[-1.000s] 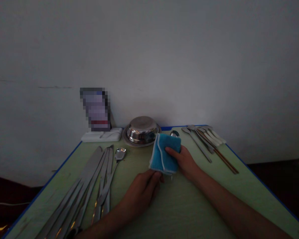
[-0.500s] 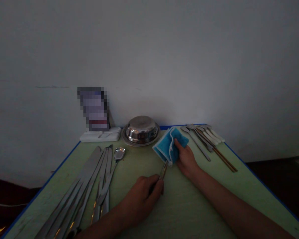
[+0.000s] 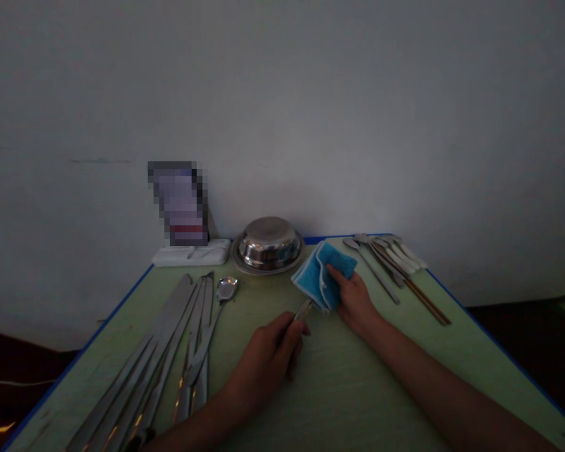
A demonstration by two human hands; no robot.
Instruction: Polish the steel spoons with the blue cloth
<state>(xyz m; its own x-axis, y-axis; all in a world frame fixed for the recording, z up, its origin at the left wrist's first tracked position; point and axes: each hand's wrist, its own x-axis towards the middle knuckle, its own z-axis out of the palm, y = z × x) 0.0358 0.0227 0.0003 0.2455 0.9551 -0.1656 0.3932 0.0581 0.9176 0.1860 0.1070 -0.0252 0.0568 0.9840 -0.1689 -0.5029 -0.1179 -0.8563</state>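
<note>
My left hand point(image 3: 268, 361) grips the handle end of a metal utensil point(image 3: 302, 311) just above the green table point(image 3: 339, 389). The utensil's far end disappears into a folded blue cloth point(image 3: 321, 275), which my right hand point(image 3: 355, 300) holds wrapped around it. Both hands are near the table's middle, a little in front of an upturned steel bowl point(image 3: 267, 242).
Several long metal knives and a spoon point(image 3: 183, 333) lie in a row on the left. More spoons and wood-handled utensils point(image 3: 390, 263) lie at the back right. A white holder point(image 3: 191, 253) with a pixelated card stands against the wall.
My right hand moved the blue cloth away from me along the utensil, uncovering its handle. My left hand shifted slightly and now pinches the bare handle end.
</note>
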